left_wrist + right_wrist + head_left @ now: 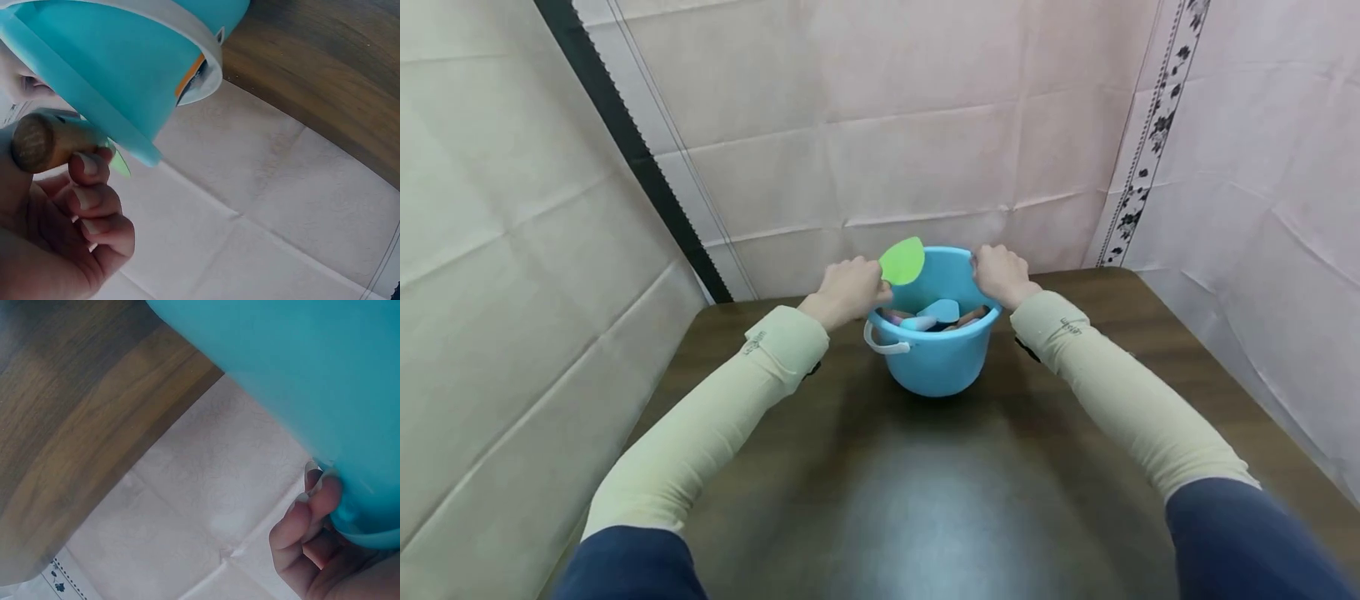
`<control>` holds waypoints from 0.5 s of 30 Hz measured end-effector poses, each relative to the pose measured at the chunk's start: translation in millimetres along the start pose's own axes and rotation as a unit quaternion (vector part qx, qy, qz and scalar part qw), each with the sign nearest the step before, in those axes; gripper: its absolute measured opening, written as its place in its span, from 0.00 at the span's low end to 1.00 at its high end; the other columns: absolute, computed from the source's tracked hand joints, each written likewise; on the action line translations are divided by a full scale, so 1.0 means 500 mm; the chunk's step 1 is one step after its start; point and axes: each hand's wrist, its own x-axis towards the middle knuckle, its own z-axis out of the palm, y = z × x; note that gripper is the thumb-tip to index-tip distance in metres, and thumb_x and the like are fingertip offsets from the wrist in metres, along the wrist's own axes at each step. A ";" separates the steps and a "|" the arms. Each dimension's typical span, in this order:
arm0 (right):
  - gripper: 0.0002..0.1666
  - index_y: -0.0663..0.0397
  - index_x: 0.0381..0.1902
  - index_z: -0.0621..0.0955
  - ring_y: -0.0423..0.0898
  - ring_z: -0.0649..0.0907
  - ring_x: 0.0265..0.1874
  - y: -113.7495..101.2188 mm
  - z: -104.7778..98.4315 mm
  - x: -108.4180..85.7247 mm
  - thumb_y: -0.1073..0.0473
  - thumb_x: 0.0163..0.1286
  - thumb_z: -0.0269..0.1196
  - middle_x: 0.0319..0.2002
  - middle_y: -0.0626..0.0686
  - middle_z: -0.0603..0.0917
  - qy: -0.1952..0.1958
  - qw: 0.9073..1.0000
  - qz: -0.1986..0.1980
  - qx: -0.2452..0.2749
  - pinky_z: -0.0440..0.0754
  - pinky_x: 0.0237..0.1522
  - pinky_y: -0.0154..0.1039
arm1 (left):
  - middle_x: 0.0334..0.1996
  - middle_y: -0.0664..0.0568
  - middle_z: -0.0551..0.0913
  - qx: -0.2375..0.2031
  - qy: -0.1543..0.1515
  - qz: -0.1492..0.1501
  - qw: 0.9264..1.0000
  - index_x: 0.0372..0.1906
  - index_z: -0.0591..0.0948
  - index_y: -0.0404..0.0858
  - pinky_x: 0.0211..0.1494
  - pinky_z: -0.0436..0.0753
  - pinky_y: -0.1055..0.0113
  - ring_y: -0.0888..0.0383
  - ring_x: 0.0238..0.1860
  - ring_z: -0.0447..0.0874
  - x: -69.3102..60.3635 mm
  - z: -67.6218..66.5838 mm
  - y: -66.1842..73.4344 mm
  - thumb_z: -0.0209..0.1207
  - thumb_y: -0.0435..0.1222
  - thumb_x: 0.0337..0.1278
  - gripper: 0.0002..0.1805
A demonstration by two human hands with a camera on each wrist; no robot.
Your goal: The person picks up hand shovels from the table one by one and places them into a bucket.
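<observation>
A light blue bucket (936,362) stands upright toward the far side of the table, its white bail handle (883,343) hanging at the left front. My left hand (850,290), by the bucket's left rim, holds a small trowel with a pointed light green blade (902,261). Its round wooden handle (47,144) shows between thumb and fingers in the left wrist view. With curled fingers my right hand (1002,277) grips the bucket's rim on the right. Inside the bucket lie a blue scoop-like piece (942,311) and other wooden-handled or coloured pieces, partly hidden by the wall.
The dark brown wooden table (910,492) extends from the bucket toward me. Pale cloth sheets (925,125) hang behind it and on both sides; a dark band (640,158) runs down the left and a floral strip (1150,150) down the right.
</observation>
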 end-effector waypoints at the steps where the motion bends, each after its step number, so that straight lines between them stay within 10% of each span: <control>1: 0.17 0.56 0.28 0.73 0.53 0.76 0.26 -0.001 0.005 -0.002 0.57 0.77 0.45 0.21 0.54 0.68 -0.005 1.000 0.000 -0.001 0.71 0.30 0.47 | 0.14 0.55 0.64 0.000 -0.011 0.009 1.000 0.13 0.65 0.44 0.20 0.63 0.68 0.59 0.18 0.65 0.001 0.004 0.001 0.50 0.39 0.58 0.18; 15: 0.15 0.56 0.32 0.74 0.54 0.78 0.29 -0.004 -0.009 0.003 0.58 0.76 0.45 0.24 0.56 0.72 -0.002 1.000 0.004 -0.018 0.75 0.34 0.52 | 0.11 0.57 0.60 -0.016 -0.117 0.126 0.985 0.14 0.64 0.46 0.20 0.61 0.70 0.62 0.14 0.58 0.071 -0.001 0.030 0.52 0.40 0.58 0.18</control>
